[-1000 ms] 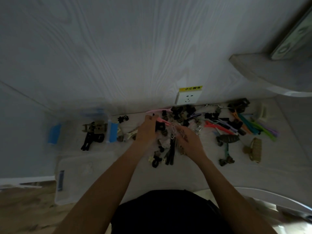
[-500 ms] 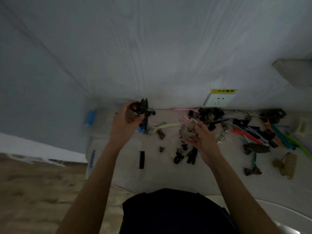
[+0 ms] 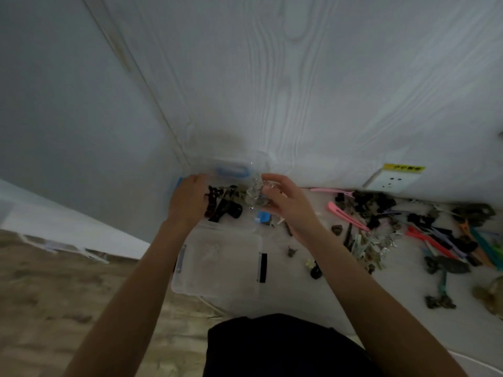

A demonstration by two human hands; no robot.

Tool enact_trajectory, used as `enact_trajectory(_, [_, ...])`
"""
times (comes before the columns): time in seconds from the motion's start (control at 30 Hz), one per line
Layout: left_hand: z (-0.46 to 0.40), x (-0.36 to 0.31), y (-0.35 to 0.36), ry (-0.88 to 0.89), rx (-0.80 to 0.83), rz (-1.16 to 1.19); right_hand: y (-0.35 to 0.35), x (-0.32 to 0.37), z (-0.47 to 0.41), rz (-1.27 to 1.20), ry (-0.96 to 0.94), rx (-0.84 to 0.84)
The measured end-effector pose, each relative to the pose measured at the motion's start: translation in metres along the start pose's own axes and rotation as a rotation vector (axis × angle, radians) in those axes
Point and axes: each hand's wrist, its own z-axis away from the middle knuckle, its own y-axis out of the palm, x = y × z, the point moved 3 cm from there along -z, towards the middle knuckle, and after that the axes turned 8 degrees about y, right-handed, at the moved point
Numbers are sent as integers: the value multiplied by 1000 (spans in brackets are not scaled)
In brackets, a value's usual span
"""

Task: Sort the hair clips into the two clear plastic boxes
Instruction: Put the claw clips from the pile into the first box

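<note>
The left hand (image 3: pixel 187 200) rests, fingers relaxed, beside black plastic claw clips (image 3: pixel 221 205) in the far clear plastic box (image 3: pixel 231 170). The right hand (image 3: pixel 283 202) fingers pinch clear glittery clips (image 3: pixel 255 194) just above it.

Pink clips (image 3: pixel 343 210), a red clip (image 3: pixel 424 239), teal clips (image 3: pixel 487 244) and black clips (image 3: pixel 223 206) lie scattered on a pale table (image 3: pixel 340 295). Clear boxes (image 3: pixel 217 257) carry blue latches (image 3: pixel 231 171). Behind, a white wall (image 3: pixel 299 91) shows wood-grain patterning; a white socket (image 3: pixel 388 182) bears a yellow label (image 3: pixel 404 167).
</note>
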Motion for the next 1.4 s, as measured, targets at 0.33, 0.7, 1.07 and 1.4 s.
enact_trajectory(0.33, [32,21,-4,91,-179,27,60,2,-43,1293,-444,200])
enact_trajectory(0.7, [34,-37,-9,159,-356,318,-6,-3,20,920,-513,-264])
enact_trajectory(1.07, [10,-238,78,454,295,577,-181,-114,126,1031,-50,-721])
enact_trajectory(1.4, [-11,-334,170,554,326,296,-327,-149,179,961,223,-1035])
